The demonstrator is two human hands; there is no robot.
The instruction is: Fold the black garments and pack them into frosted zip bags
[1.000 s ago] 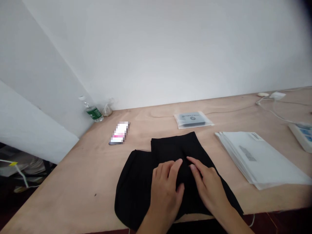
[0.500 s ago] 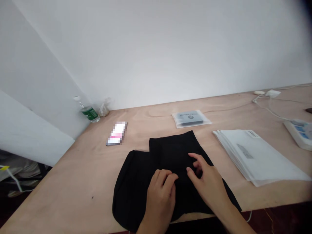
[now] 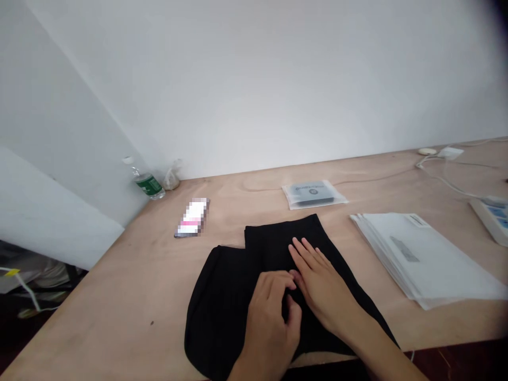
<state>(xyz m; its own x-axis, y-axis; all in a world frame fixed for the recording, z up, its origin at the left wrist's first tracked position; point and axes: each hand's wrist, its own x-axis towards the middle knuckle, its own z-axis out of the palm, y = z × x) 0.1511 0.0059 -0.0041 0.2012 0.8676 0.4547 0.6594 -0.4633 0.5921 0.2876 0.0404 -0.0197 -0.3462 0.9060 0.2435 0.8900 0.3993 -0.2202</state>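
A folded black garment (image 3: 222,296) lies on the wooden table in front of me, its lower edge near the table's front. My right hand (image 3: 321,286) rests flat on its upper layer, fingers stretched toward the far edge. Just left of it, my left hand (image 3: 273,317) is on the cloth too, with bent fingers and a gap between thumb and forefinger; no cloth shows in that gap. The two hands nearly meet at the right thumb. The cloth under both palms is hidden.
Beyond the garment lies a packaged flat item in a frosted bag (image 3: 315,194). To the right are a stack of frosted plastic bags (image 3: 428,259) and a power strip (image 3: 494,217) with cables. A phone (image 3: 192,218) and a water bottle (image 3: 148,184) are at the left.
My right hand has gone from curled fingers to lying flat on the cloth, a little to the left. My left hand has shifted slightly right, its thumb now apart from the forefinger.
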